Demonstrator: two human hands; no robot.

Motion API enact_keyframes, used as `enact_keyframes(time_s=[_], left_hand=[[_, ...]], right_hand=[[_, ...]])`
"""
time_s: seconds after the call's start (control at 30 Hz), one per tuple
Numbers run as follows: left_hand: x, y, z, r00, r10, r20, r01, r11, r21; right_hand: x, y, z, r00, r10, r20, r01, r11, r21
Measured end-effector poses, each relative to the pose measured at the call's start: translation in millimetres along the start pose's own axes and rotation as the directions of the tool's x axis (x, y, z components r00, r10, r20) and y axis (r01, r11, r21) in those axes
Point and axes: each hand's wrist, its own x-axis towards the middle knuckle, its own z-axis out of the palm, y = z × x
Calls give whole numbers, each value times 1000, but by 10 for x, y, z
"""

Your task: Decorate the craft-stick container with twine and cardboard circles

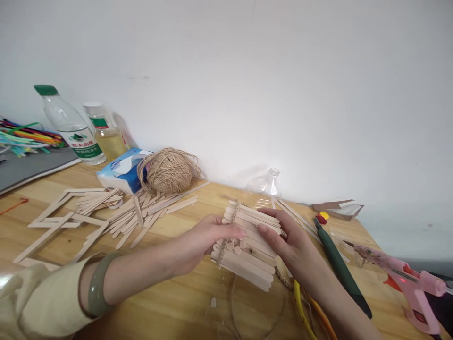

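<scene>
Between my two hands is a panel of popsicle sticks (247,264) laid side by side, with braided twine running across its left end. My left hand (215,236) closes on the panel's left side, thumb lying over the top near several small cut stick pieces (236,245). Gripping the right side, my right hand (286,236) has its thumb on the upper face and its other fingers behind the far edge. The fingers beneath the panel are hidden. Under my right wrist, a yellow cord (300,307) and some twine lie on the table.
Loose popsicle sticks (130,219) spread over the wooden table (159,293) at left. Behind them sit a twine ball (170,171), a tissue pack (125,170) and bottles (76,127). A green-handled cutter (341,269) and pink glue gun (406,278) lie at right. A clear bottle piece (272,182) stands by the wall.
</scene>
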Motion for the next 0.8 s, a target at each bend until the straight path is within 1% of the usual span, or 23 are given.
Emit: enact_keyframes(time_s=[0.2, 0.3, 0.43, 0.53, 0.67, 0.73, 0.8], left_hand=[[19, -5, -18, 999, 0, 37, -2, 999, 38], [17, 8, -10, 999, -5, 51, 3, 999, 48], [11, 7, -8, 997, 5, 74, -10, 998, 60], [22, -11, -13, 997, 23, 80, -28, 997, 70], [39, -19, -20, 998, 5, 65, -8, 999, 46], [42, -15, -32, 996, 3, 94, -6, 1000, 30], [45, -13, -53, 988, 11, 151, -16, 999, 31]], right_hand=[[-1, 2, -9, 999, 28, 26, -29, 999, 14], [4, 4, -19, 999, 27, 39, -29, 998, 55], [15, 6, -22, 995, 71, 64, -77, 993, 91], [16, 12, -21, 993, 102, 53, -106, 991, 79], [11, 30, -19, 995, 96, 31, -99, 991, 93], [11, 38, -17, 995, 100, 28, -102, 988, 118], [13, 42, -16, 994, 103, 31, -107, 984, 145]])
